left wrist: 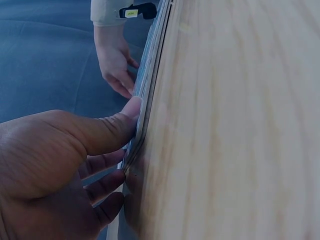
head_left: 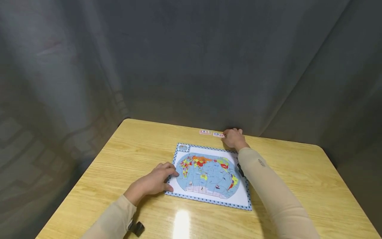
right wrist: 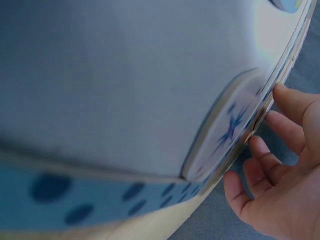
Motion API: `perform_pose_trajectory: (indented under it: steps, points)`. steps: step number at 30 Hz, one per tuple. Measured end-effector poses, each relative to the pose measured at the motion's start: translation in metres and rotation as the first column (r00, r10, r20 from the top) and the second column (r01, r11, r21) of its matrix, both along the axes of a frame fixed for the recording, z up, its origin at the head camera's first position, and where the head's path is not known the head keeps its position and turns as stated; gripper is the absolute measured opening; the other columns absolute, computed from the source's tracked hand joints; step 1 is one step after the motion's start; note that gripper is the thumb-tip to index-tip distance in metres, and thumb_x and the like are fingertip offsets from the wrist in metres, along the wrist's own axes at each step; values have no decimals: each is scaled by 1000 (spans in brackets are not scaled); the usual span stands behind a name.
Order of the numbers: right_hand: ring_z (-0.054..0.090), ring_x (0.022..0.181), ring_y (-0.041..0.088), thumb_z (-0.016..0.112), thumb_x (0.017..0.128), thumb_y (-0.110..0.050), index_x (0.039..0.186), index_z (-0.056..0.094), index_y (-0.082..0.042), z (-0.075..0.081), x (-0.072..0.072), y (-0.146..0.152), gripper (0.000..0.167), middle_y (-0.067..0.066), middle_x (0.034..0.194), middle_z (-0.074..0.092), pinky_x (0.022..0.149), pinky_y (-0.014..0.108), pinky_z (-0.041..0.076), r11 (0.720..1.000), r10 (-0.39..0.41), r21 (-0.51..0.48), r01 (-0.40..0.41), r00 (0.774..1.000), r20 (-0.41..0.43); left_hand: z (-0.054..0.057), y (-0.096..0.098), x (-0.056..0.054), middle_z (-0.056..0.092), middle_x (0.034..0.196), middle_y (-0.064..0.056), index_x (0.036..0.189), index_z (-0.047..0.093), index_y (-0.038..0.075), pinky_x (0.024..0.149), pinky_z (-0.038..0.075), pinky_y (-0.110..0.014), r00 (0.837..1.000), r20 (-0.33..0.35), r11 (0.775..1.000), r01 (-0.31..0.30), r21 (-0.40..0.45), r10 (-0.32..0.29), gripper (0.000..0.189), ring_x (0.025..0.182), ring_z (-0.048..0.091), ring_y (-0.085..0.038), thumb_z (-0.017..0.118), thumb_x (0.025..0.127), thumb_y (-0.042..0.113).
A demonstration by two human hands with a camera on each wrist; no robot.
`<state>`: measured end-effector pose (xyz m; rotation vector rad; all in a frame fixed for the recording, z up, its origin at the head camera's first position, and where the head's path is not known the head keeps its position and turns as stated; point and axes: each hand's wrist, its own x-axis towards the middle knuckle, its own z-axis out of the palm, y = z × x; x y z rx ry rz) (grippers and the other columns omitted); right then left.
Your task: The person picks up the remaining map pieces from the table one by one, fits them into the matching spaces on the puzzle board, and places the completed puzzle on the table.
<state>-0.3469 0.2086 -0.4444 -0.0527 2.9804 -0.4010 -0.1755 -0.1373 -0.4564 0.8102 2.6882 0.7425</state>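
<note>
A world map puzzle board (head_left: 243, 197) with a blue dotted border lies on the table. My left hand (head_left: 156, 179) rests at its left edge, fingertips over the border and thumb lower down. In the left wrist view, the left thumb (left wrist: 112, 130) presses along the board's thin edge. Beyond the board's far right corner, my right hand (head_left: 234, 138) pinches the right end of a small printed label tile (head_left: 218, 135). The right hand's curled fingers (right wrist: 267, 160) show in the right wrist view; a second label tile (head_left: 205, 132) lies just left of the first.
The wooden table (head_left: 134, 142) reaches out on both sides of the board. Dark grey curtain (head_left: 191, 66) hangs close behind its far edge. A raised piece with a blue star-like print (right wrist: 230, 130) sits at the board's corner.
</note>
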Motion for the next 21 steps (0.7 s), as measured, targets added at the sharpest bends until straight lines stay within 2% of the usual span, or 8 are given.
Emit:
perform_pose_trajectory:
  steps: [4,7,12,21]
  points:
    - [37,109,35,58,98,-28,120,63,-8,3,1,-1,30,16,119,54,91,52,40,999,-8,31,8,1000,1,-1,0,0,50,133,-3,123,66,14,103,38,-44,1000,-3,1000,1,4,-1,47,122,42,-25,81,80,24]
    - [38,107,35,56,99,-27,116,62,-6,2,1,0,28,16,116,52,89,52,41,997,20,72,-21,1000,18,-1,0,0,50,134,-3,124,66,14,104,38,-44,1000,-3,1000,2,4,-2,47,122,42,-25,80,81,24]
    - [37,106,35,54,100,-26,119,59,-3,2,6,2,31,16,117,50,88,52,41,995,58,84,-62,997,50,0,1,0,50,134,-4,124,66,14,104,38,-45,1000,-3,1000,4,-4,-4,47,122,42,-26,80,81,24]
    - [43,106,32,53,100,-24,125,57,-2,4,15,5,33,14,120,56,93,49,40,996,79,46,-80,996,42,0,1,0,51,131,-6,122,66,12,104,37,-45,1000,-6,1000,3,7,-3,46,121,42,-27,81,80,21]
